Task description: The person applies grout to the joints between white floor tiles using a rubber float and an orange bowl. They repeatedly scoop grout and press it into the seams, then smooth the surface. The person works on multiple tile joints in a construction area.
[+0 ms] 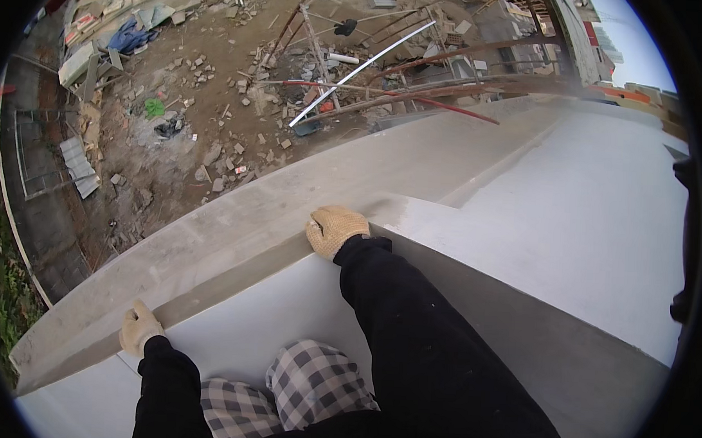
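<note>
Both my hands wear beige knit gloves, and black sleeves run down from them. My left hand is closed at the lower left, on the edge of a long grey ledge. Farther right and higher up, my right hand is curled over the same edge, beside the corner where a white panel begins. A narrow, darker grey strip runs along the ledge between the two hands. Their fingertips are largely hidden. Below the hands, my knees in checked trousers are against a pale, smooth surface.
Past the ledge's outer rim, the ground lies well below, strewn with rubble. Rusty scaffold poles and a long white pipe stand out beyond the ledge. A blue cloth and a corrugated sheet lie at the left.
</note>
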`<state>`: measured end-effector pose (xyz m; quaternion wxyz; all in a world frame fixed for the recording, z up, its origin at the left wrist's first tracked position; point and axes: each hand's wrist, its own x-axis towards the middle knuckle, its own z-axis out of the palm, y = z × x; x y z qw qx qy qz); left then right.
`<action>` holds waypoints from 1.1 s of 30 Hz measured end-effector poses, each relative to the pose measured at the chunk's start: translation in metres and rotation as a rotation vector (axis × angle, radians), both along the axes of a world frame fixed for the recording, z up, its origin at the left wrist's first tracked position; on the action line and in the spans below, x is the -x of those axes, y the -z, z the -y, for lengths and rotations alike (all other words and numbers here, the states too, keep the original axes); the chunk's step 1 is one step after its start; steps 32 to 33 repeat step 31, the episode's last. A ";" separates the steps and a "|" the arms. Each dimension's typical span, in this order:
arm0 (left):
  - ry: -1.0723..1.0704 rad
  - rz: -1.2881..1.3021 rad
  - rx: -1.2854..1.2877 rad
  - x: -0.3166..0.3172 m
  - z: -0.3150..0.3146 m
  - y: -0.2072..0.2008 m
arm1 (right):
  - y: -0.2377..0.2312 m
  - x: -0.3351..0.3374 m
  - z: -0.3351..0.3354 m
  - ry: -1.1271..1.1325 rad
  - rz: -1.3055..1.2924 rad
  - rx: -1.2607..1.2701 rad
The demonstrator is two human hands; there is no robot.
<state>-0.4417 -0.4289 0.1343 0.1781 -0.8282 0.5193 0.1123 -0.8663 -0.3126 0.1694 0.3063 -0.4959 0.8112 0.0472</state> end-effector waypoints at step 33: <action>1.077 -1.671 -1.490 0.273 -0.062 -0.028 | 0.110 0.009 0.110 -0.556 0.014 -0.676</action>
